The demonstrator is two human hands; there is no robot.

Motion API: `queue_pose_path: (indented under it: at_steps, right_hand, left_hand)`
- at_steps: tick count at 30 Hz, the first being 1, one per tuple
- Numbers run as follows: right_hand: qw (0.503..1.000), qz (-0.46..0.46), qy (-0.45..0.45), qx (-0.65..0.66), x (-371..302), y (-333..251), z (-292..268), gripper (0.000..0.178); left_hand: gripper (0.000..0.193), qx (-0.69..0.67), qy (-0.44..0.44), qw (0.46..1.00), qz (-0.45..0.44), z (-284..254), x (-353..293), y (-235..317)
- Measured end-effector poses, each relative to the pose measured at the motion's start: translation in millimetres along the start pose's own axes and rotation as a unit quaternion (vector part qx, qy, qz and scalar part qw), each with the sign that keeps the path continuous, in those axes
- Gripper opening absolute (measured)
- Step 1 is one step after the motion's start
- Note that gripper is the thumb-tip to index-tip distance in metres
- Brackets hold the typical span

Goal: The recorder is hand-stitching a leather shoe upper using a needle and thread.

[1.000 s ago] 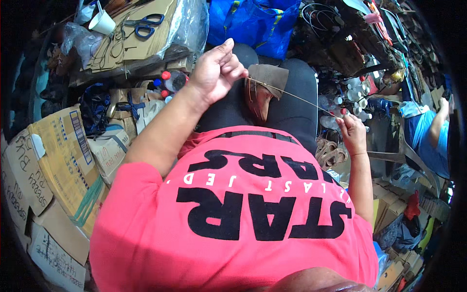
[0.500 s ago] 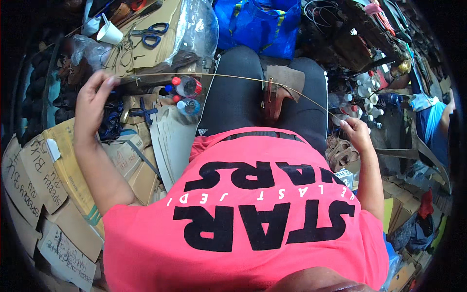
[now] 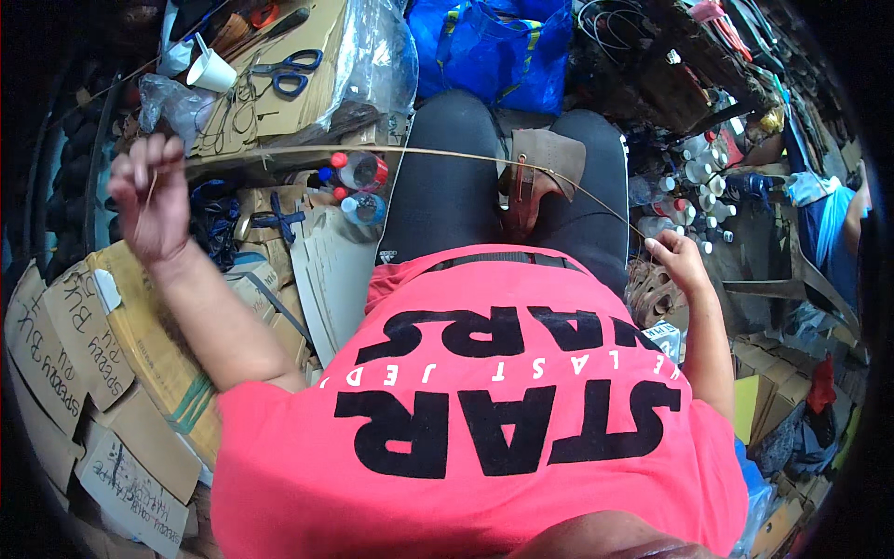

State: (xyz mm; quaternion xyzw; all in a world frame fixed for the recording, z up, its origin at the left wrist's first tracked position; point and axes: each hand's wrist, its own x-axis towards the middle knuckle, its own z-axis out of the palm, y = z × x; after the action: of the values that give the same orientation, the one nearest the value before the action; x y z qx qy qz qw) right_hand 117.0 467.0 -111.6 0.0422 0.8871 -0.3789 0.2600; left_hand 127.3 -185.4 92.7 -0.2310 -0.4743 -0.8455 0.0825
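A thin tan lace (image 3: 372,149) runs nearly straight across my lap, apparently through a brown leather shoe upper (image 3: 561,160) that sits between my thighs. The upper has a tan panel and a darker reddish-brown part below it. On the far left, my left hand (image 3: 152,200) is raised with its fingers curled round one end of the lace, and a short strand hangs down by the palm. My right hand (image 3: 680,259) pinches the opposite end beyond my right thigh. Neither hand touches the upper.
Scissors (image 3: 289,73) and a white cup (image 3: 211,71) rest on cardboard at the upper left. Plastic bottles (image 3: 361,172) stand beside my left thigh, and several more lie to the right. A blue bag (image 3: 489,56) is beyond my knees. Cardboard boxes (image 3: 140,317) crowd the left side.
My left hand has moved outward to the left and turned, its fingers now curled round the lace. My right hand has shifted only slightly to the left.
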Motion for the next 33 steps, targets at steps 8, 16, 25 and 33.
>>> queue_pose_path:
  at_steps: [8, 16, 25, 33]
  right_hand:
    - [0.981, -0.145, 0.075, 0.103, 29.4, -79.1, 4.7, 0.043]
    - [0.983, -0.161, 0.023, -0.084, 62.4, -194.8, 23.0, 0.061]
    - [0.976, -0.165, 0.091, -0.105, 52.7, -179.9, 30.7, 0.069]
    - [0.972, -0.168, 0.104, -0.128, 68.8, -178.9, 43.2, 0.071]
  left_hand:
    - [0.014, 0.197, 0.039, 0.93, -0.309, 39.4, 45.1, -196.4]
    - [0.035, 0.336, -0.084, 0.85, -0.396, 95.8, 41.7, -269.7]
    - [0.054, 0.275, -0.169, 0.879, -0.351, 132.7, 24.6, -262.9]
    - [0.074, 0.575, -0.282, 0.762, -0.09, 102.6, 59.2, -295.0]
